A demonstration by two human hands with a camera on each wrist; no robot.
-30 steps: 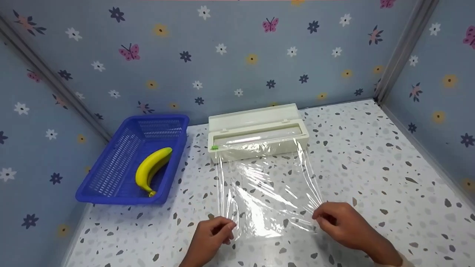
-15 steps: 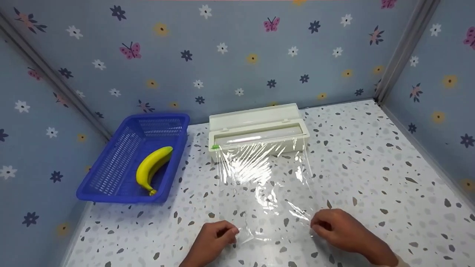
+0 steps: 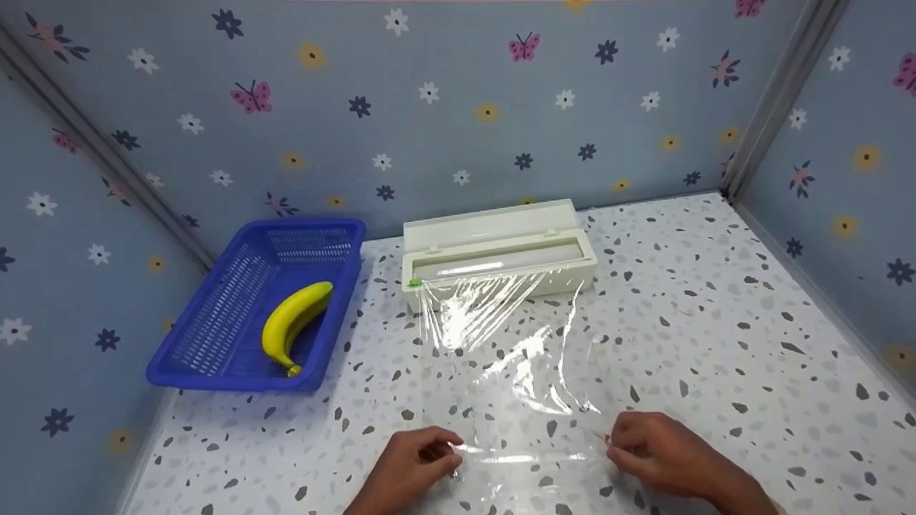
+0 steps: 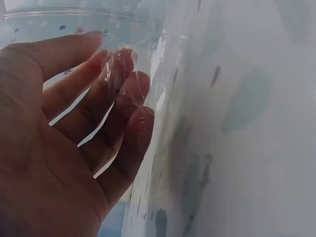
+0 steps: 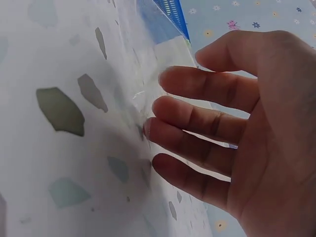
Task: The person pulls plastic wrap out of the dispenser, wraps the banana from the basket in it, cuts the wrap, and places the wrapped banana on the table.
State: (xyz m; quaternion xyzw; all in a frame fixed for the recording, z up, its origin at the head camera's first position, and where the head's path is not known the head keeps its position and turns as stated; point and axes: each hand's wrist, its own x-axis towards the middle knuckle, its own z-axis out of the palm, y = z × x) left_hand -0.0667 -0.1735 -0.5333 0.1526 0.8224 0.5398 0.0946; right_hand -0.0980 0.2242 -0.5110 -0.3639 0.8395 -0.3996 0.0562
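speckled terrazzo table (image 3: 715, 343) boxed in by floral blue walls (image 3: 444, 107).

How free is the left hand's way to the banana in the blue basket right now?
Probably free, but not at once: the left hand is holding the near edge of the cling film. The banana lies uncovered in the open blue basket to its left, with only bare tabletop between them.

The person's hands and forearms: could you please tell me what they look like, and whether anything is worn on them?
The left hand and the right hand are bare: no gloves, and no rings show in either wrist view. The left forearm is bare as far as the head view reaches. At the right wrist the edge of a pale, cream-coloured sleeve cuff just shows at the bottom of the head view. No wristbands or markings are visible.
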